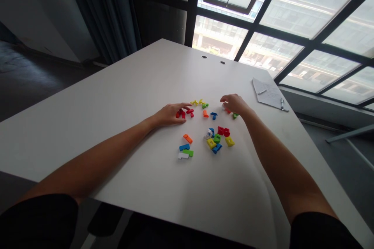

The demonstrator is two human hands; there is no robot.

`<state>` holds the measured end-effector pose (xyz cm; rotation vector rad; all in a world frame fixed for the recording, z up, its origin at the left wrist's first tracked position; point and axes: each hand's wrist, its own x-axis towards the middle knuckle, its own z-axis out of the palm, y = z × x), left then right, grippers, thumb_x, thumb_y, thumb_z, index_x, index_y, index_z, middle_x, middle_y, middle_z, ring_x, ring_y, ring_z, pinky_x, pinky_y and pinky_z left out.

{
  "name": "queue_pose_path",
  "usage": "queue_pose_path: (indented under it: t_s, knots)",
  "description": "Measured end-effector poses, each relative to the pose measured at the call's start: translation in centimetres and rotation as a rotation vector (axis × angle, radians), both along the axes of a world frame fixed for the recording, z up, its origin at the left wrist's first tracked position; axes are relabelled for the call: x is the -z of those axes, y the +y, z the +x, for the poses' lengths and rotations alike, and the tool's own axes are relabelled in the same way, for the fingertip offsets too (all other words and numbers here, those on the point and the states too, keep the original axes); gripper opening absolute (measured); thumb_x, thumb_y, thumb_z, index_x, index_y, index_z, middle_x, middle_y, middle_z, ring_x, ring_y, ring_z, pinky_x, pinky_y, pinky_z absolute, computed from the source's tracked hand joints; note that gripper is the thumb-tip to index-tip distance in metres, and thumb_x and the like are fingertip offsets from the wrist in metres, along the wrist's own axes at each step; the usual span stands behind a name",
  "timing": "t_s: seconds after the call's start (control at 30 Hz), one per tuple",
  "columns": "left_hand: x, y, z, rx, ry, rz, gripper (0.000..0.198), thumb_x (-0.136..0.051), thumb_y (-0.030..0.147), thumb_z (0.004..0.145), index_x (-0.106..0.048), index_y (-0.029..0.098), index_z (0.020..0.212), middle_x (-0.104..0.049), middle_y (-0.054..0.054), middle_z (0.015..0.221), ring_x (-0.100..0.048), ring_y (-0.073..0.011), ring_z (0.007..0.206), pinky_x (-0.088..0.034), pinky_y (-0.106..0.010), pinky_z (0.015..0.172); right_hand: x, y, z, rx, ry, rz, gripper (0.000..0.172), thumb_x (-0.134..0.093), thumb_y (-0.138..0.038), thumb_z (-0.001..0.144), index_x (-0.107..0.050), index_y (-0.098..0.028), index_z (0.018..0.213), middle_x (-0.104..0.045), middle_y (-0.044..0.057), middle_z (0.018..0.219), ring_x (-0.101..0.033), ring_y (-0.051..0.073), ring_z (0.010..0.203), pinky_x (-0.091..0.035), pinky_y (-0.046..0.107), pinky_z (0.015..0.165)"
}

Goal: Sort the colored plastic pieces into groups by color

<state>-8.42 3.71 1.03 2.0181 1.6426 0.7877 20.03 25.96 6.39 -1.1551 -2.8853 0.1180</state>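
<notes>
Small coloured plastic blocks lie scattered on a white table (117, 97). My left hand (171, 114) rests palm down with fingers stretched toward red pieces (189, 112) and yellow pieces (196, 102); its fingertips touch or nearly touch them. My right hand (233, 103) is curled over a red piece (227, 110) and a green piece (235, 115); whether it grips one is hidden. Between the hands lie an orange piece (205, 114) and a blue piece (214, 115). Nearer me sit a cluster of red, green, yellow, blue and white blocks (219, 138) and a smaller group (185, 148).
A sheet of paper (267, 92) with a pen (282, 104) lies at the table's far right corner. Two cable holes (213, 59) sit near the far edge. Large windows (277, 15) rise behind the table, with a dark curtain (102, 11) on the left.
</notes>
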Motion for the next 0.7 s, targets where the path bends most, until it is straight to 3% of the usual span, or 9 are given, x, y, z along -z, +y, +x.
queue_pose_path:
  t_s: [0.23,0.4,0.57,0.7]
  knots:
    - [-0.1,0.0,0.1,-0.009,0.012,0.017,0.076,-0.074,0.044,0.083,-0.054,0.029,0.155,-0.073,-0.006,0.137,-0.072,-0.0225,0.103,-0.057,-0.032,0.088,0.3,-2.3,-5.3,-0.197,0.206,-0.095,0.030,-0.066,-0.025,0.100,-0.077,-0.022,0.128,-0.079,0.009,0.123,-0.075,0.025,0.107,-0.058,0.038,0.098]
    - [-0.3,-0.3,0.1,0.001,0.007,0.027,0.077,-0.074,0.044,0.084,-0.053,0.027,0.156,-0.072,-0.008,0.137,-0.071,-0.0221,0.102,-0.056,-0.034,0.092,1.3,-2.5,-8.7,-0.132,0.181,-0.220,0.033,-0.076,-0.021,0.093,-0.077,-0.020,0.126,-0.080,0.009,0.119,-0.076,0.022,0.100,-0.058,0.032,0.094]
    - [-0.2,-0.4,0.3,-0.003,-0.031,0.024,0.080,-0.075,0.042,0.083,-0.050,0.027,0.158,-0.073,-0.008,0.136,-0.072,-0.0226,0.104,-0.057,-0.034,0.093,0.9,-1.3,-7.5,0.032,0.300,-0.114,0.027,-0.070,-0.031,0.098,-0.078,-0.018,0.120,-0.082,0.009,0.109,-0.075,0.021,0.098,-0.057,0.032,0.091]
    - [0.2,-0.1,0.2,-0.019,-0.041,0.024,0.084,-0.078,0.048,0.082,-0.047,0.029,0.158,-0.072,-0.008,0.137,-0.072,-0.0223,0.102,-0.058,-0.034,0.090,0.4,0.2,-4.8,0.137,0.147,-0.063,0.025,-0.072,-0.034,0.094,-0.079,-0.021,0.114,-0.082,0.009,0.102,-0.074,0.024,0.098,-0.057,0.034,0.088]
